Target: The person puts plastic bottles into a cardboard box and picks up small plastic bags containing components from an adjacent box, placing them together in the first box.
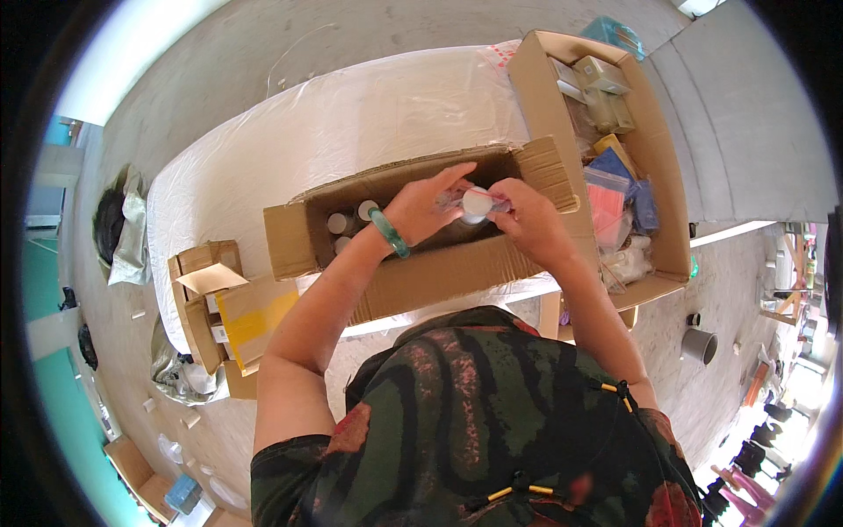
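Note:
A white-topped bottle (477, 205) with clear plastic film about it is held between my two hands, over the right part of a long open cardboard box (404, 283). My left hand (428, 208), with a green bangle at its wrist, is curled round the film on the bottle's left side, its upper fingers reaching forward. From the right, my right hand (532, 220) pinches the film close against the bottle's edge. Several white-capped bottles (339, 223) stand in the left end of this box. Much of the box's inside is hidden by my hands and forearms.
A larger open carton (665, 211) at the right holds small boxes, bags and plastic packets. At the left stands a smaller open carton (230, 303) with a yellow-taped flap. White sheeting (351, 105) covers the table. A grey bucket (699, 346) lies on the floor.

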`<state>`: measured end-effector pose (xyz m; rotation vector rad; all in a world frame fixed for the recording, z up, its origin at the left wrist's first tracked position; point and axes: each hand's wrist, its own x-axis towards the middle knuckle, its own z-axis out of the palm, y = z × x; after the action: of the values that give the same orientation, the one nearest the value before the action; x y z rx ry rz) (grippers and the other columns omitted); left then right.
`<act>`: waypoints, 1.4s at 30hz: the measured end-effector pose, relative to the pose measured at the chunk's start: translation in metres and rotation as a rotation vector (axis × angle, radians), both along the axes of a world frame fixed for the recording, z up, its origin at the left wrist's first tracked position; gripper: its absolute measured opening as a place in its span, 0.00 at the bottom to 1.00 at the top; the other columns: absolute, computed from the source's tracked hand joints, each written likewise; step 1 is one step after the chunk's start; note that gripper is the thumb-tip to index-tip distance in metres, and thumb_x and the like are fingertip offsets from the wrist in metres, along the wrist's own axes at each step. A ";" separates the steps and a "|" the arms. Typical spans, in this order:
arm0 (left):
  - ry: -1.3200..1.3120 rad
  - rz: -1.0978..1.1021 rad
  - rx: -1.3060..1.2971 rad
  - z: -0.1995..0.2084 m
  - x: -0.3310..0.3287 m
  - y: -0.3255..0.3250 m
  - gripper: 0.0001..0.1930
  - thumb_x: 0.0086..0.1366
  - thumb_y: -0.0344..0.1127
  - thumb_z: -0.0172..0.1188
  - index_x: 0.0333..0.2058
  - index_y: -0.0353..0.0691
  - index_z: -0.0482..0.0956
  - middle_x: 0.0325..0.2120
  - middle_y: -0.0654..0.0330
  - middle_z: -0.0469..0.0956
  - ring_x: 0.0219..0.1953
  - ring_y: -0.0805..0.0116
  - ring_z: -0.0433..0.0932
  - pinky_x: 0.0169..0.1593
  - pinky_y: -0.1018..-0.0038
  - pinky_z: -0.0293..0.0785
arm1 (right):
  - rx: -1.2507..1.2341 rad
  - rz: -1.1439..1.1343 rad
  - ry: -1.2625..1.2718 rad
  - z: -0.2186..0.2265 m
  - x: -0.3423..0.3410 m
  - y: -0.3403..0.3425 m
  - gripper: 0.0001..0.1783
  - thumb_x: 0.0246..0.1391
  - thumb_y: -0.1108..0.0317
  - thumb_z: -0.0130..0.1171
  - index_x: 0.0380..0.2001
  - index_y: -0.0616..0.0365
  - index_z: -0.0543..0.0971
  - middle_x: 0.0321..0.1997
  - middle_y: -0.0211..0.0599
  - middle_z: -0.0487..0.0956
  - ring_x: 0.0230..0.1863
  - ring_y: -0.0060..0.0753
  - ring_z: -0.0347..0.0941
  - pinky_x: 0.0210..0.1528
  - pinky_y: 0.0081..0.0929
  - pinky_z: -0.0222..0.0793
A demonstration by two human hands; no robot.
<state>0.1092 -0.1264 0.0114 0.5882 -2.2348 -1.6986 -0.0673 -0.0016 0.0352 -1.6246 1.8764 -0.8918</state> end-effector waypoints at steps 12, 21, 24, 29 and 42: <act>-0.627 -0.153 -0.528 -0.069 0.033 -0.005 0.12 0.52 0.27 0.54 0.37 0.42 0.76 0.34 0.49 0.78 0.37 0.47 0.77 0.38 0.57 0.72 | 0.198 0.162 0.080 -0.044 0.007 -0.003 0.10 0.48 0.69 0.57 0.35 0.56 0.75 0.37 0.46 0.76 0.40 0.52 0.72 0.41 0.43 0.69; -0.593 -0.284 -0.568 -0.050 0.018 -0.010 0.13 0.53 0.29 0.56 0.39 0.40 0.77 0.38 0.47 0.77 0.41 0.47 0.75 0.44 0.57 0.72 | 0.052 0.026 0.108 -0.012 -0.003 0.020 0.11 0.49 0.70 0.56 0.38 0.57 0.74 0.40 0.44 0.75 0.42 0.51 0.72 0.42 0.39 0.69; -0.433 -0.315 -0.573 -0.069 -0.009 -0.011 0.16 0.54 0.30 0.57 0.43 0.39 0.76 0.42 0.47 0.75 0.44 0.47 0.74 0.48 0.58 0.71 | -0.138 -0.111 0.040 0.003 -0.001 0.036 0.11 0.50 0.71 0.55 0.39 0.57 0.75 0.38 0.44 0.75 0.40 0.49 0.73 0.42 0.37 0.69; -0.547 -0.568 -0.673 -0.096 -0.085 0.001 0.18 0.56 0.33 0.57 0.47 0.39 0.75 0.48 0.47 0.72 0.50 0.47 0.71 0.52 0.61 0.69 | -0.021 -0.250 -0.046 0.027 -0.006 0.089 0.11 0.52 0.72 0.56 0.40 0.59 0.75 0.36 0.44 0.76 0.38 0.42 0.75 0.40 0.31 0.70; -0.639 -0.408 -0.594 -0.189 -0.147 0.021 0.22 0.62 0.46 0.45 0.51 0.42 0.73 0.54 0.50 0.69 0.57 0.57 0.68 0.58 0.63 0.64 | 0.167 -0.398 -0.214 0.012 0.014 0.162 0.12 0.53 0.70 0.54 0.42 0.57 0.74 0.36 0.46 0.75 0.39 0.51 0.73 0.40 0.38 0.70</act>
<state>-0.0380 -0.1052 -0.1780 0.6013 -3.3083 -0.9354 -0.0529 0.1601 0.0473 -1.0304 2.0898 -0.9912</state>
